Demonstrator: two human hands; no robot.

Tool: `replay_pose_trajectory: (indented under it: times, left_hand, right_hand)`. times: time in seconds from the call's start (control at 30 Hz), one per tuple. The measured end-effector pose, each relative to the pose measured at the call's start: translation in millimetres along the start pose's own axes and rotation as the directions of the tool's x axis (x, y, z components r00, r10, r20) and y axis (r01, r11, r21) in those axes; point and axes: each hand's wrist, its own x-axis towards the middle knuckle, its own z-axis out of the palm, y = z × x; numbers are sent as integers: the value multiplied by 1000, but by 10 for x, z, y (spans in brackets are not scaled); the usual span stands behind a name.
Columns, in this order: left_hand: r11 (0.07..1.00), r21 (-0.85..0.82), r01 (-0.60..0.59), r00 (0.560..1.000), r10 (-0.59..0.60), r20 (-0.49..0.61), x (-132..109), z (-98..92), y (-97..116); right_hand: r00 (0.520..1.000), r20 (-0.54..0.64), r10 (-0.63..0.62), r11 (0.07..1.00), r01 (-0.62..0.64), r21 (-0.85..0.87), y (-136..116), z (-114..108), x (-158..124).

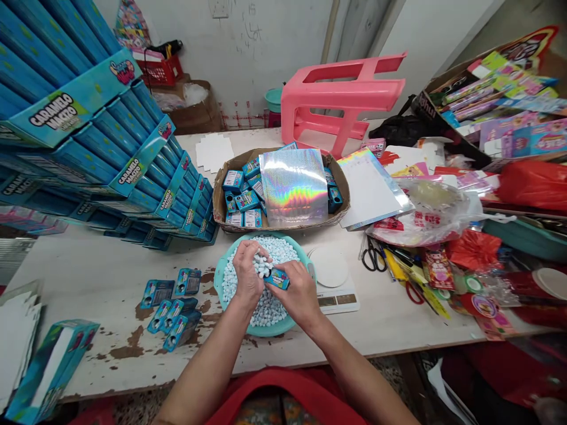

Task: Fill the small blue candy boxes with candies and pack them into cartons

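My left hand (248,271) is cupped around several pale blue candies (262,264), above a turquoise basin (218,277) full of the same candies. In my right hand (299,292) is a small blue candy box (279,278) labelled "Caramelo Macizo". The box's end meets the candies at my left fingertips. Left of the basin, several small blue boxes (155,293) with clear sides lie on the table. Behind the basin, a cardboard box (283,229) holds many more blue boxes, with a shiny holographic sheet (295,183) on top.
Tall stacked display cartons (133,171) lean at the left. Right of the basin is a white scale (339,301), then scissors (374,257), cutters and plastic bags (429,206). A pink stool (341,100) lies at the back. An open display carton (53,366) sits at the front left.
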Motion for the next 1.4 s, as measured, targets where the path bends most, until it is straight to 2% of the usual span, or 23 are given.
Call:
replay_pose_trajectory:
  times: [0.27, 0.57, 0.67, 0.9, 1.17, 1.33, 1.4]
  left_hand:
    - [995, 82, -63, 994, 70, -87, 9, 42, -17]
    - [981, 161, -108, 994, 112, -15, 27, 107, -28]
    - [979, 184, -89, 996, 93, -14, 42, 136, -23]
    - [983, 133, -126, 991, 130, -23, 63, 191, 25]
    - [990, 98, -99, 994, 103, -38, 46, 203, 41]
    - [999, 45, -19, 1000, 18, 11, 106, 192, 94]
    - [993, 112, -39, 999, 38, 13, 149, 143, 101]
  right_hand:
    - [999, -37, 28, 998, -26, 54, -2, 20, -9]
    - [996, -64, 65, 993, -59, 103, 26, 30, 26]
    - [995, -74, 67, 992, -59, 110, 27, 21, 65]
    - [996, -75, 42, 989, -31, 142, 27, 12, 123]
    - [995, -98, 23, 985, -6, 170, 77, 40, 132]
    - [994, -93, 58, 965, -32, 260, 140, 42, 125]
    - [994, -80, 80, 950, -51, 307, 188, 23, 115]
